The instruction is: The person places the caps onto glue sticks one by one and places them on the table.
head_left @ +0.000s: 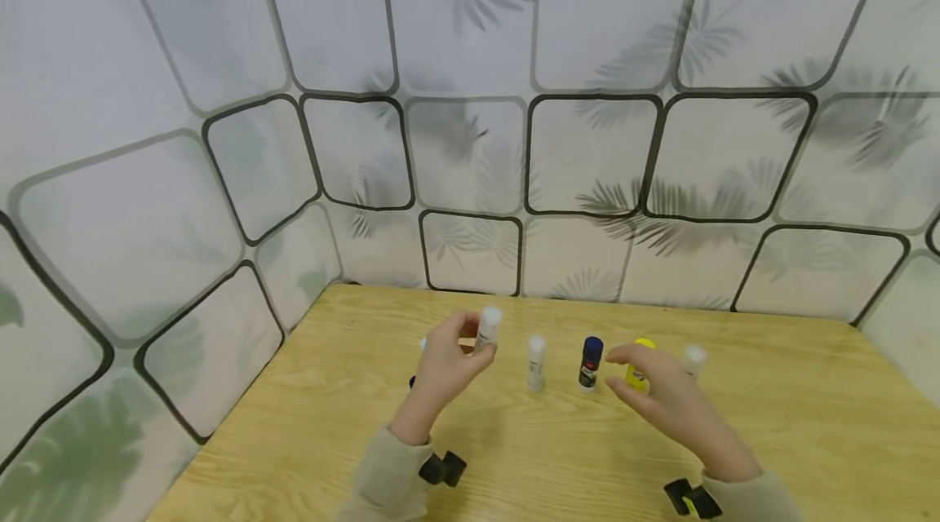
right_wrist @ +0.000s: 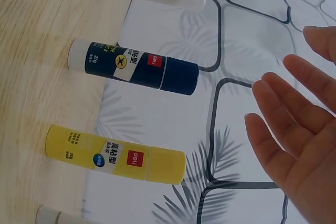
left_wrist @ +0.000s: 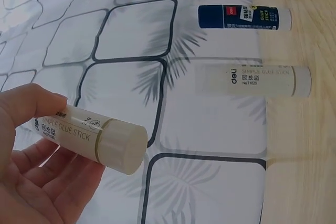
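Observation:
My left hand (head_left: 445,360) grips a white glue stick (left_wrist: 86,136) between thumb and fingers, held up and slightly tilted above the table. To its right a second white glue stick (head_left: 536,365) stands upright on the wood. Beside that one stands a navy glue stick (head_left: 590,364) with a white base. My right hand (head_left: 661,391) hovers with fingers spread and holds nothing. It partly covers a yellow glue stick (head_left: 637,378) in the head view; the right wrist view has that yellow stick in full.
Behind the right hand stands another white glue stick (head_left: 693,359), its lower part hidden. A small black bit (head_left: 412,382) peeks out behind my left wrist. The wooden table (head_left: 529,465) ends at a wall covering (head_left: 470,155) with leaf patterns.

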Tool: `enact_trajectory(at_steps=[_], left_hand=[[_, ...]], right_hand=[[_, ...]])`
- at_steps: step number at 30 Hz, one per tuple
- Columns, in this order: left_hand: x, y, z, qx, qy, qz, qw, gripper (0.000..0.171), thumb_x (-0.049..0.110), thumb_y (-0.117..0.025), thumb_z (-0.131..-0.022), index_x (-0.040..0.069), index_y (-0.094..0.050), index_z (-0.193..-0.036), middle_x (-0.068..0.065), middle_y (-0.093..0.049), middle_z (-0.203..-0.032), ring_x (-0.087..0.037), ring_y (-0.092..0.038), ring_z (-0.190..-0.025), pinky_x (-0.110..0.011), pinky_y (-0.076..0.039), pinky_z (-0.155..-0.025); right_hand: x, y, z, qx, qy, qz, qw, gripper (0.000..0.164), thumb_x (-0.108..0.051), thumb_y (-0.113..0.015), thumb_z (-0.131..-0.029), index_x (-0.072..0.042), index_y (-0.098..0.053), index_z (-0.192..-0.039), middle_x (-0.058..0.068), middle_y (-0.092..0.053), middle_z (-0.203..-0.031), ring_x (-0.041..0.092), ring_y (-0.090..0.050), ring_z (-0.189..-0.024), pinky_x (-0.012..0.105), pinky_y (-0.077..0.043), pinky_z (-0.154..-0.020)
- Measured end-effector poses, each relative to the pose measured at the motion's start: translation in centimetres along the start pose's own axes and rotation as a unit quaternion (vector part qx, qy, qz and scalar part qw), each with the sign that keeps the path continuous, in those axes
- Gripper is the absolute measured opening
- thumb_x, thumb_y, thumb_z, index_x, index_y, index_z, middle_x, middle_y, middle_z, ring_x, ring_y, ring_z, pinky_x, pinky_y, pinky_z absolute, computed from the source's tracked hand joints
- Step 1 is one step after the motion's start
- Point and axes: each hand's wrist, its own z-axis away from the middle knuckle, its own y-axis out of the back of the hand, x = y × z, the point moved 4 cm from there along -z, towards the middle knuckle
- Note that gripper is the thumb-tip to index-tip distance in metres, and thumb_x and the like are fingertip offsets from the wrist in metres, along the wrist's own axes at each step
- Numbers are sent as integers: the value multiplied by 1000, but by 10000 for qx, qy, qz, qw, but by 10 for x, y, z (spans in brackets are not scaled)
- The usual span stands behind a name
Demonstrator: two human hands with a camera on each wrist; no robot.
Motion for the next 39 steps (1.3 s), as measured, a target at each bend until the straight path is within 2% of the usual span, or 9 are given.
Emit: enact_trajectory(at_steps=[7,13,23,31,39], left_hand=[[-5,-17,-14,-1,240,179,9996,20,6,-66,-77,6,-56,-94,-6,-59,-89,-20,-57,-83,-26,-49,-63],[-20,-28,-21,-56,495,-60,9987,21,5,-68,-74,6,-55,-90,-7,-60,-87,-21,-57,-83,-29,-49,-64],[-46,-39,-22,-504,1153,-583,9903,22,8,-67,-75,5,-54,-93,-9,-58,-91,-25,-57,-85,-32,-48,-67],[-61,-45,-21,-828,1426,-873,9824,22,8,-68,-74,4,-54,-90,-7,-56,-85,-23,-55,-81,-34,-47,-67],[-71,-50,-18,-1033,1617,-942,9769,21,6,-68,-73,3,-53,-88,-8,-56,-83,-22,-55,-79,-35,-47,-66]], right_hand=[[1,-4,2,-235,-254,-136,9993,23,-11,-67,-78,-4,-62,-99,4,-61,-100,20,-57,-90,37,-47,-72],[0,-9,2,-345,-349,-173,9986,22,-13,-67,-79,-8,-62,-99,4,-61,-101,20,-57,-92,37,-47,-74],[0,-12,3,-453,-504,-95,9977,20,-14,-67,-79,-12,-63,-99,0,-60,-100,18,-57,-92,36,-47,-73],[-1,-13,3,-657,-590,-178,9959,21,-21,-64,-82,-12,-62,-101,0,-59,-102,19,-56,-92,35,-47,-73],[-1,-14,2,-590,-453,-158,9971,20,-16,-65,-80,-10,-62,-99,2,-61,-100,18,-57,-90,35,-48,-72]])
